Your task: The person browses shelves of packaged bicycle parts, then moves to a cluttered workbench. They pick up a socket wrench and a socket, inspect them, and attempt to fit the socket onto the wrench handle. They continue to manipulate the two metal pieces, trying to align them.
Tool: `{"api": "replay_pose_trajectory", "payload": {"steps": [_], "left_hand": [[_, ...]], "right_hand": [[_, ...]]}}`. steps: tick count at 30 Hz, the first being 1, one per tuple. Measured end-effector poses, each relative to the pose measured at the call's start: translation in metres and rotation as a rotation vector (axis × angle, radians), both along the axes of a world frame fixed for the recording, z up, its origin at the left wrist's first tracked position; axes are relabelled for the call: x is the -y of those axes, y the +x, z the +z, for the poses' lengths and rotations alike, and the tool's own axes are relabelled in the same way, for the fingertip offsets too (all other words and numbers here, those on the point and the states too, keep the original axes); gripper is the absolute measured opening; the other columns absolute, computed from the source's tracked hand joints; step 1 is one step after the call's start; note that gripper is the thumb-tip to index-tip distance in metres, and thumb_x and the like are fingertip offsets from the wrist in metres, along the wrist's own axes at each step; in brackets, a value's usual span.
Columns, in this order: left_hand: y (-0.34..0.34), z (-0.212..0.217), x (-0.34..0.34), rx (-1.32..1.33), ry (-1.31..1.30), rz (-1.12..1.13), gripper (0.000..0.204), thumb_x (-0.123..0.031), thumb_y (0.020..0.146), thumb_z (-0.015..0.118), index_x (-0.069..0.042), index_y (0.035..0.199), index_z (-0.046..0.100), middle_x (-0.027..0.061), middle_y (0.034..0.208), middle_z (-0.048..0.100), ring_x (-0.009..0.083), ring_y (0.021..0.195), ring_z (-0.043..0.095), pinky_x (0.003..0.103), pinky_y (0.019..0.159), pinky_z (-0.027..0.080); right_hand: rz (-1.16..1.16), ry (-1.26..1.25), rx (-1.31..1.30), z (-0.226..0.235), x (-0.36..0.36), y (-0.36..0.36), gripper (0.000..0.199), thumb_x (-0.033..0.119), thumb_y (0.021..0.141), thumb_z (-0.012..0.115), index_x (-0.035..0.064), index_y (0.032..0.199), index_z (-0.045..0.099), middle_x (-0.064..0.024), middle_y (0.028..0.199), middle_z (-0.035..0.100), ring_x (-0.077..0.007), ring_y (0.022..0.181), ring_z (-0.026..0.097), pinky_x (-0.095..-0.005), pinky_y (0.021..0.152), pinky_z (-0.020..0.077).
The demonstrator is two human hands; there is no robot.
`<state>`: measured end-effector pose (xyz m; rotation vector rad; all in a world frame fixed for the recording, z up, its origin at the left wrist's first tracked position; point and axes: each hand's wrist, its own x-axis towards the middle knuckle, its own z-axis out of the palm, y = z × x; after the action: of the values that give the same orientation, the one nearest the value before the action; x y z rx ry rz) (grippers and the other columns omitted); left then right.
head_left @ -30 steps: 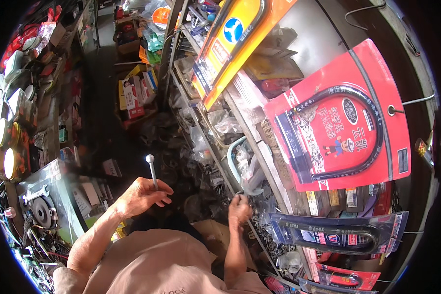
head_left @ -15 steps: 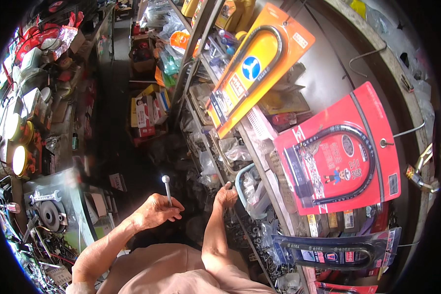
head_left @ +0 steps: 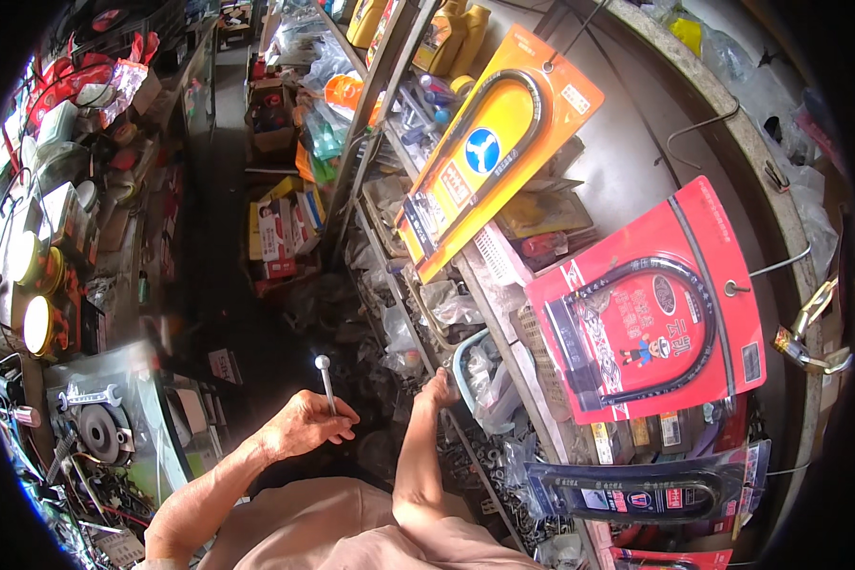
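Note:
A slim silver metal rod with a round ball at its top (head_left: 325, 378) stands nearly upright in my left hand (head_left: 306, 424). The thumb and fingers of that hand are closed around its lower part, and its lower end is hidden. My right hand (head_left: 434, 390) reaches forward to the shelf edge, beside the rim of a light blue plastic basket (head_left: 461, 365). Clear plastic bags (head_left: 492, 380) lie in the basket. The right fingertips are small and partly hidden, so whether they grip the rim cannot be made out.
Carded cable locks, one orange (head_left: 508, 123), one red (head_left: 651, 313) and one dark blue (head_left: 646, 486), hang on wire hooks at the right. A glass case (head_left: 147, 380) stands at the left. Cardboard boxes (head_left: 285, 228) sit along the dark aisle ahead.
The view has shifted slightly. My left hand still holds the rod, a little lower in the picture. My right hand stays by the basket, its fingers less distinct than before.

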<state>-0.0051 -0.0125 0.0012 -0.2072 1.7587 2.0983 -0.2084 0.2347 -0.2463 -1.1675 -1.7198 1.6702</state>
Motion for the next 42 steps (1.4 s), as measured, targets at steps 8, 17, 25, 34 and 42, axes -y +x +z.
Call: {"api": "replay_pose_trajectory", "payload": {"steps": [8, 17, 25, 34, 42], "left_hand": [[0.002, 0.001, 0.004, 0.003, 0.043, 0.047, 0.019, -0.008, 0.09, 0.059, 0.005, 0.103, 0.066, 0.0123, 0.09, 0.069, 0.019, 0.087, 0.069, 0.029, 0.076, 0.056], [0.001, -0.001, 0.003, -0.01, 0.031, 0.064, 0.018, -0.006, 0.089, 0.06, 0.006, 0.101, 0.067, 0.0141, 0.09, 0.069, 0.0197, 0.082, 0.069, 0.029, 0.073, 0.057], [0.002, -0.003, 0.001, -0.007, 0.034, 0.037, 0.019, -0.009, 0.09, 0.06, 0.005, 0.102, 0.066, 0.0122, 0.089, 0.068, 0.0188, 0.085, 0.069, 0.029, 0.074, 0.056], [0.005, -0.003, 0.001, -0.011, 0.036, 0.057, 0.02, -0.007, 0.089, 0.06, 0.007, 0.102, 0.066, 0.0148, 0.091, 0.069, 0.0217, 0.085, 0.07, 0.03, 0.073, 0.057], [0.007, -0.003, 0.002, -0.001, 0.045, 0.083, 0.019, -0.005, 0.087, 0.06, 0.009, 0.1, 0.066, 0.0159, 0.088, 0.069, 0.0223, 0.082, 0.07, 0.031, 0.072, 0.057]], "right_hand": [[0.68, -0.636, -0.006, 0.093, 0.006, 0.052, 0.013, 0.022, 0.093, 0.062, 0.0085, 0.095, 0.065, 0.0086, 0.05, 0.022, -0.0062, 0.041, 0.023, -0.0239, 0.043, 0.0262], [0.853, -0.836, -0.134, 0.17, 0.035, 0.077, 0.018, 0.021, 0.094, 0.059, 0.0041, 0.095, 0.063, 0.0079, 0.052, 0.027, -0.0047, 0.044, 0.028, -0.0227, 0.043, 0.0259], [0.467, 0.545, 0.018, 0.062, 0.011, 0.038, 0.019, 0.014, 0.08, 0.064, -0.0033, 0.087, 0.07, -0.0135, 0.069, 0.067, -0.0262, 0.062, 0.062, -0.0394, 0.059, 0.0483], [0.215, 0.645, 0.181, 0.046, 0.015, 0.033, 0.025, 0.026, 0.079, 0.055, 0.0085, 0.082, 0.073, -0.0198, 0.078, 0.067, -0.0419, 0.073, 0.062, -0.0529, 0.066, 0.0475], [0.211, 0.448, 0.336, 0.05, 0.02, 0.037, 0.024, 0.025, 0.078, 0.06, 0.0079, 0.087, 0.074, -0.0166, 0.082, 0.07, -0.0373, 0.078, 0.066, -0.0476, 0.072, 0.0516]]}}
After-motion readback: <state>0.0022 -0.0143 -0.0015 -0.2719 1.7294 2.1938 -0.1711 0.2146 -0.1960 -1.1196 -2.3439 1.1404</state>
